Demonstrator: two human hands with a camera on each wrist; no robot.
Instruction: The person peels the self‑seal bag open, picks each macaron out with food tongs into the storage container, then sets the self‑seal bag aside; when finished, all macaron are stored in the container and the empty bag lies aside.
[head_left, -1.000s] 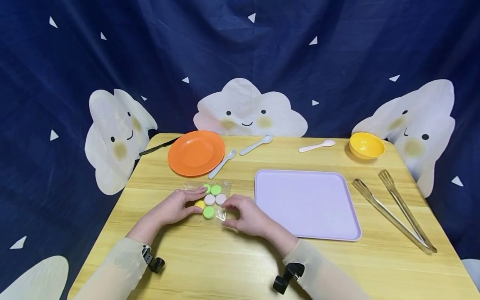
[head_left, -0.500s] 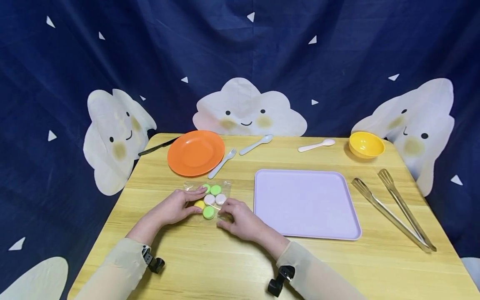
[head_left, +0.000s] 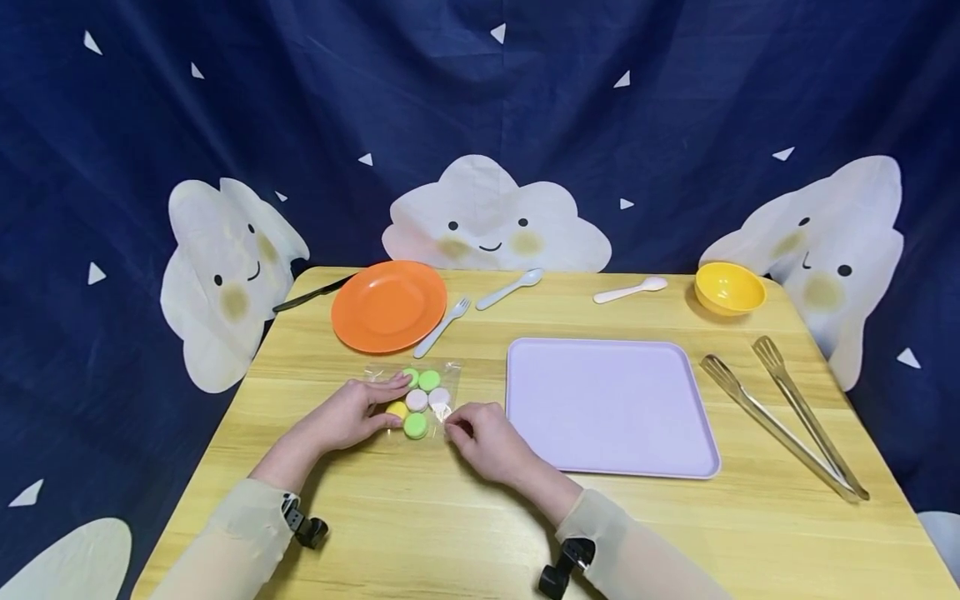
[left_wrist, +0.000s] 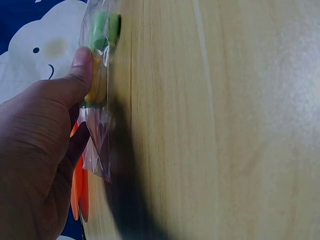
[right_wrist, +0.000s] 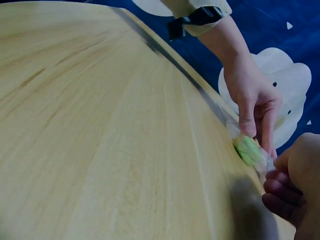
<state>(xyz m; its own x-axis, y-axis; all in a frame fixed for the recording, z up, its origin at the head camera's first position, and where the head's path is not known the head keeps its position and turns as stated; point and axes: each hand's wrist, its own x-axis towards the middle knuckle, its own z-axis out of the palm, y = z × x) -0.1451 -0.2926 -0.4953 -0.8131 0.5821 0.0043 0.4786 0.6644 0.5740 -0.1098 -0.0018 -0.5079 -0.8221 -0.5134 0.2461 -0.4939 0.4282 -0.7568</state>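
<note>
Holding the bag (head_left: 450, 377): the left hand (head_left: 352, 414) is grasping its left side, fingertips partly covering a green macaron (head_left: 416, 377).
Right hand (head_left: 487, 439): its thumb and forefinger are pinching the bag's right edge.
Macarons (head_left: 417, 401): green, yellow and pale ones are sitting inside the clear bag.
Bag position: from here I am seeing it lying on the table (head_left: 450, 517), on the near side of the plate (head_left: 388, 307), left of the tray (head_left: 611, 408).
Fork (head_left: 441, 330): it is lying just beside the plate.
Tongs (head_left: 780, 431): they are lying spread to the right of the tray.
</note>
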